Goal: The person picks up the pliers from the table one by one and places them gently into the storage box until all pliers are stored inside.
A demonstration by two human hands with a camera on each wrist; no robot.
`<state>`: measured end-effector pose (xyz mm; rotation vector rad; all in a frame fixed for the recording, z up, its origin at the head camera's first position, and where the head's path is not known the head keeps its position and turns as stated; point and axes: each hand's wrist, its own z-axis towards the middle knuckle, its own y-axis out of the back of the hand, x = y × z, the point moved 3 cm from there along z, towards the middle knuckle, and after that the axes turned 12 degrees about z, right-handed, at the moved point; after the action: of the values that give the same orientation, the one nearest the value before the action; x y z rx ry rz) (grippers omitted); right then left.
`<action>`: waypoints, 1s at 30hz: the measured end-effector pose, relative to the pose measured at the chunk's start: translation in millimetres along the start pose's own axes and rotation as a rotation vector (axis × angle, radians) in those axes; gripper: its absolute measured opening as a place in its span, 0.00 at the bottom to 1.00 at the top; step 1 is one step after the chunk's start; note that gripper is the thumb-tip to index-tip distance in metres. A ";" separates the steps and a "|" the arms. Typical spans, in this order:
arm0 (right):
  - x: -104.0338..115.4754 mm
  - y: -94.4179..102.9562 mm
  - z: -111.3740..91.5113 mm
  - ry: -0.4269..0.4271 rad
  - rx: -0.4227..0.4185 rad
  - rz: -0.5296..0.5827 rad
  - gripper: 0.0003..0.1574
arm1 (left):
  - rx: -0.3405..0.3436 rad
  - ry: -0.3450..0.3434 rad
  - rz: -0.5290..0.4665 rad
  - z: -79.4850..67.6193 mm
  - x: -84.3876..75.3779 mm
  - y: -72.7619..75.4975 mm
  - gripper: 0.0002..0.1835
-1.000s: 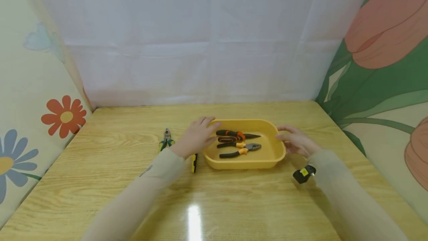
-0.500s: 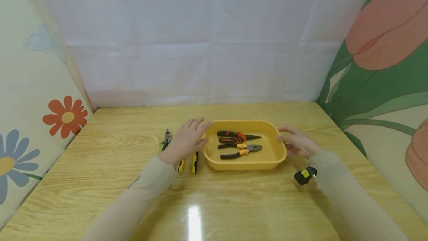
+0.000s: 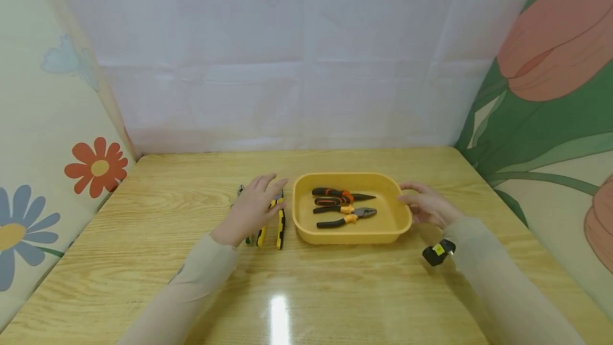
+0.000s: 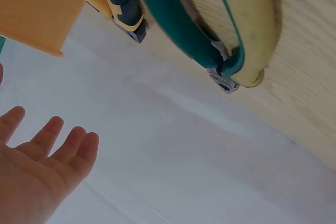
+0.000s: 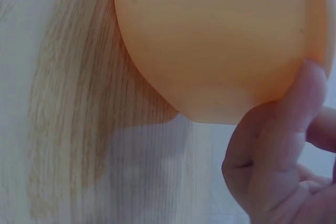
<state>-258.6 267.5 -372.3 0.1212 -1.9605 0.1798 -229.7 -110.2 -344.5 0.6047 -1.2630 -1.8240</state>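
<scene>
Leftward from the tray point(image 3: 354, 238), the left hand point(image 3: 251, 209) has moved over the yellow-black pliers point(image 3: 280, 225) and green pliers point(image 4: 170, 22) — fingers spread, holding nothing — whose handles point toward the person. Farther off, the right hand point(image 3: 428, 207) pinches the tray's end. Left-wrist view reveals green handles the head view mostly hides.

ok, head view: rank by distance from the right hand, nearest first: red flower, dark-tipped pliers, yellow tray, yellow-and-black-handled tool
From the right hand:
1. yellow tray: touching the hand, which grips its right end
2. dark-tipped pliers: inside the tray
3. yellow-and-black-handled tool: just left of the tray
4. red flower: far left of the view
</scene>
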 end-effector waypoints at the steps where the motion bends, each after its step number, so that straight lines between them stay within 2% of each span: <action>1: 0.0 -0.2 0.0 0.000 -0.003 0.000 0.35 | 0.006 0.009 0.003 -1.3 0.7 -0.7 0.30; 14: 0.0 -0.7 -0.3 0.001 -0.009 0.000 0.34 | 0.019 0.084 0.039 -20.7 11.1 -4.7 0.31; 22: 0.8 -1.4 -1.3 0.001 -0.014 -0.008 0.34 | 0.128 0.148 0.077 -31.9 14.8 -10.1 0.32; 30: 1.2 -1.0 -1.7 -0.005 -0.017 -0.017 0.34 | 0.203 0.211 0.107 -39.6 15.8 -18.8 0.36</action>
<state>-257.4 266.9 -370.4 0.1272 -1.9651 0.1524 -215.0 -141.3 -376.0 0.8033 -1.3182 -1.5125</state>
